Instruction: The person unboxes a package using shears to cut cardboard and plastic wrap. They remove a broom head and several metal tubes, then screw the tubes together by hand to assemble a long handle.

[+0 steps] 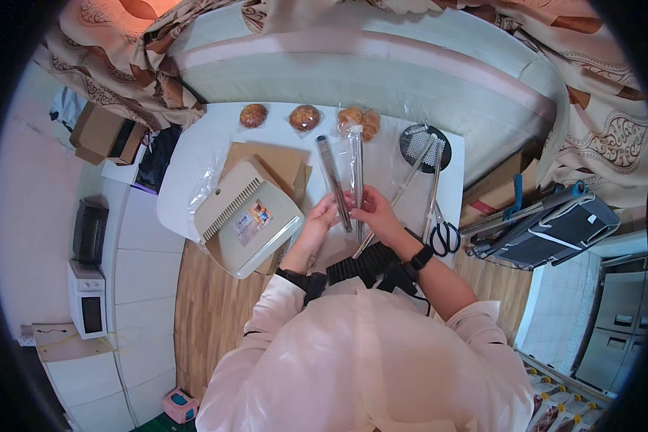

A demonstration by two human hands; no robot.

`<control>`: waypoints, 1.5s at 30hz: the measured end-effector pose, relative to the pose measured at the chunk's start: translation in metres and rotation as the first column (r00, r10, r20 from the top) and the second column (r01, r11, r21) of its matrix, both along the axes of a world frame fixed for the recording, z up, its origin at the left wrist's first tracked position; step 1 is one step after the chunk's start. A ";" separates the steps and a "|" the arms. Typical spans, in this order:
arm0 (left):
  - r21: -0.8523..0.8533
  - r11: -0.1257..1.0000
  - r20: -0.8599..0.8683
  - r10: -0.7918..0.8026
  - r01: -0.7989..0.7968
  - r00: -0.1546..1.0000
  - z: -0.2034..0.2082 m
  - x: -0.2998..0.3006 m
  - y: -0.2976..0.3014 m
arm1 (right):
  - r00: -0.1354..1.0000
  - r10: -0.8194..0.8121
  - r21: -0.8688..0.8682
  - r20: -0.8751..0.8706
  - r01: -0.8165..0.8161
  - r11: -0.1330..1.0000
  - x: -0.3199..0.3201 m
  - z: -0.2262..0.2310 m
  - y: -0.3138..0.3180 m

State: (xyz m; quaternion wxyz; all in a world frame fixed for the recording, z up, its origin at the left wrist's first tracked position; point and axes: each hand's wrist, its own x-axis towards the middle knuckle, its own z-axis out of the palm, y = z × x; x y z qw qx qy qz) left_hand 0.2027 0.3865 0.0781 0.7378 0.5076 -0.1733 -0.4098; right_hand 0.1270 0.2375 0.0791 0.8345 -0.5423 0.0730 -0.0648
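Both hands are over the white table (183, 165). My left hand (322, 214) is closed on a dark grey metal tube (330, 169), which stands tilted. My right hand (379, 214) grips a second metal tube (358, 162) in a clear plastic sleeve, right beside the first. The fingertips of the two hands nearly meet between the tubes. Left of them, a beige plastic dustpan (273, 209) with a comb-toothed edge and a picture label lies on brown cardboard (284, 158). To the right are a long thin metal rod (399, 191) and scissors (445, 238) with dark handles.
Bread buns (304, 117) in clear wrap line the table's far edge. A black round piece with a dotted face (417, 144) lies at the far right. Clear plastic film (207, 191) lies left of the dustpan. A folded black frame (547, 230) stands right of the table.
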 end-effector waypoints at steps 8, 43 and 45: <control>0.183 0.982 0.201 0.006 -0.044 0.980 0.061 -0.019 -0.004 | 0.982 -0.187 -0.184 0.032 0.190 0.965 0.004 0.022 0.020; 0.409 0.815 0.497 0.177 -0.410 0.849 -0.025 0.032 -0.051 | 0.624 -0.772 -0.049 0.118 0.780 0.623 -0.117 0.095 -0.108; 0.462 0.648 0.724 0.118 -0.606 0.680 -0.040 0.046 -0.059 | 0.619 -0.782 -0.100 0.072 0.785 0.611 -0.118 0.086 -0.100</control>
